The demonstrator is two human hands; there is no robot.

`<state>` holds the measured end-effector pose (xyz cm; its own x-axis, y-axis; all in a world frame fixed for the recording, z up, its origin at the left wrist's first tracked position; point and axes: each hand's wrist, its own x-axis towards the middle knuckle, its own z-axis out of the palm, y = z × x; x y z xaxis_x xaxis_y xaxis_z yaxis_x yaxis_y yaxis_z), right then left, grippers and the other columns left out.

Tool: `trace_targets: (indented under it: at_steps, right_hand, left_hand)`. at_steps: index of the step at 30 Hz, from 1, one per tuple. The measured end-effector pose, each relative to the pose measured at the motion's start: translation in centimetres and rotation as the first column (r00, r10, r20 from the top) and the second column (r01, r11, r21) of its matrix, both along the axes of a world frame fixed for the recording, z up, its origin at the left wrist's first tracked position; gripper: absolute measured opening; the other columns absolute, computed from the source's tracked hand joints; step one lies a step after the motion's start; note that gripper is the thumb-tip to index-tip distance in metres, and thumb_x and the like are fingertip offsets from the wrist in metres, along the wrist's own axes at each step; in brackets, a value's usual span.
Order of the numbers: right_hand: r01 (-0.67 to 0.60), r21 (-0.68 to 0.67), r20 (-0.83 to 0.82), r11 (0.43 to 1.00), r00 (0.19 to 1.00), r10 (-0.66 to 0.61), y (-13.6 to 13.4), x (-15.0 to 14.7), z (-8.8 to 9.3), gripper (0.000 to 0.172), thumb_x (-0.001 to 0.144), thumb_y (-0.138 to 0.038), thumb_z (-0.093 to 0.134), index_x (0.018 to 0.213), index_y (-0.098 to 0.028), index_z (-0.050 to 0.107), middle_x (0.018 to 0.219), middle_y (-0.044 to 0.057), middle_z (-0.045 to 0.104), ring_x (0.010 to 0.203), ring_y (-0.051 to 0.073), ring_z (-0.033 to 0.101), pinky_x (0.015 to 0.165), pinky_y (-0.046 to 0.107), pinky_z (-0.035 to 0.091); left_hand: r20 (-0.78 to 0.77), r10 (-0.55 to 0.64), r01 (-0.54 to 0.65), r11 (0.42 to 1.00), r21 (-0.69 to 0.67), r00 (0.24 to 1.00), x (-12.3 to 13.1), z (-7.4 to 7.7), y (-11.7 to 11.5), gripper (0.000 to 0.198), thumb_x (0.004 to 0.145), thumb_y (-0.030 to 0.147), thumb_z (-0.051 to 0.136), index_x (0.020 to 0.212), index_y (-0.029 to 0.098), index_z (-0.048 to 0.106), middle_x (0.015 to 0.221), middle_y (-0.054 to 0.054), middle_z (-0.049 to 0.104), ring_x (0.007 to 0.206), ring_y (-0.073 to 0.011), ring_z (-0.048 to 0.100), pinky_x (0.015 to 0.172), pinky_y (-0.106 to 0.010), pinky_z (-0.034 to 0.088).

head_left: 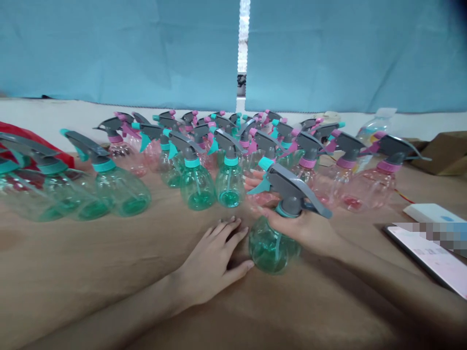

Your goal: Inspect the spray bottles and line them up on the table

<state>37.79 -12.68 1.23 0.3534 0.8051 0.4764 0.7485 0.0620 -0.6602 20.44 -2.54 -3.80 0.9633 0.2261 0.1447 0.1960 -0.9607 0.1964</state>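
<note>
My left hand (215, 260) rests palm down on the table with its fingers spread, holding nothing. Its thumb tip reaches close to a green spray bottle (270, 250) with a grey trigger head and a turquoise collar. Around the neck of that bottle is my right hand (302, 228), thumb in front and fingers partly hidden behind the head. The bottle stands nearly upright and tips slightly. Just beyond my hands are two more green spray bottles, one (197, 187) left of the other (229, 184).
Green spray bottles (122, 189) line the left, near a red bag (32, 138). Pink spray bottles (375, 184) stand at right, with several mixed ones behind. A phone (430, 262), a white box (434, 214) and a cardboard box (445, 153) lie farther right. Blue cloth (120, 53) hangs behind.
</note>
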Motion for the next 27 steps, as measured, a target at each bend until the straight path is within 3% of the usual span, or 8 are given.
trace_targets:
  at_steps: [6,9,19,24,27]
  right_hand:
    - [-0.086,-0.002,-0.057,0.996,0.995,0.086,0.1,0.22,0.2,0.008,0.078,-0.027,0.053,0.08,-0.025,0.06,0.077,0.0,0.068,0.068,0.017,0.065,0.065,0.031,0.054]
    - [-0.092,-0.042,-0.092,0.995,0.992,0.088,-0.05,0.03,0.33,0.01,0.078,-0.027,0.05,0.08,-0.024,0.06,0.069,-0.001,0.065,0.064,0.018,0.063,0.062,0.031,0.054]
    - [-0.085,-0.017,-0.066,0.996,0.994,0.084,0.07,-0.01,0.43,0.015,0.077,-0.025,0.052,0.087,-0.026,0.062,0.076,-0.001,0.069,0.071,0.019,0.066,0.067,0.032,0.055]
    - [-0.015,-0.033,-0.028,0.999,0.999,0.014,-0.2,0.2,0.45,0.008,0.077,-0.03,0.055,0.079,-0.025,0.061,0.076,0.0,0.069,0.069,0.02,0.066,0.065,0.033,0.055]
    - [-0.063,-0.049,-0.022,0.997,0.998,0.062,-0.37,0.38,0.79,0.008,0.076,-0.031,0.055,0.079,-0.026,0.062,0.081,-0.001,0.07,0.076,0.02,0.067,0.071,0.033,0.055]
  left_hand:
    - [-0.015,-0.004,0.004,1.0,0.009,1.0,-0.02,0.08,-0.1,0.058,0.091,0.051,0.048,0.135,0.014,0.042,0.142,-0.012,0.039,0.131,-0.0281,0.032,0.105,-0.044,0.029]
    - [-0.021,-0.006,0.007,1.0,0.016,1.0,-0.07,0.05,-0.13,0.059,0.091,0.051,0.047,0.135,0.013,0.042,0.142,-0.012,0.039,0.131,-0.028,0.032,0.105,-0.044,0.028]
    - [-0.038,0.001,0.0,1.0,0.027,0.999,-0.2,0.06,-0.19,0.059,0.091,0.052,0.045,0.136,0.014,0.041,0.144,-0.012,0.037,0.132,-0.028,0.031,0.106,-0.044,0.028]
    - [-0.062,0.015,-0.014,0.999,0.032,0.998,-0.13,0.1,-0.23,0.062,0.091,0.054,0.043,0.137,0.013,0.039,0.146,-0.013,0.033,0.135,-0.0279,0.027,0.107,-0.044,0.027]
    - [-0.069,0.027,-0.025,0.999,0.023,0.997,-0.08,0.15,-0.23,0.06,0.091,0.054,0.044,0.137,0.015,0.04,0.147,-0.013,0.031,0.136,-0.0278,0.025,0.107,-0.044,0.026]
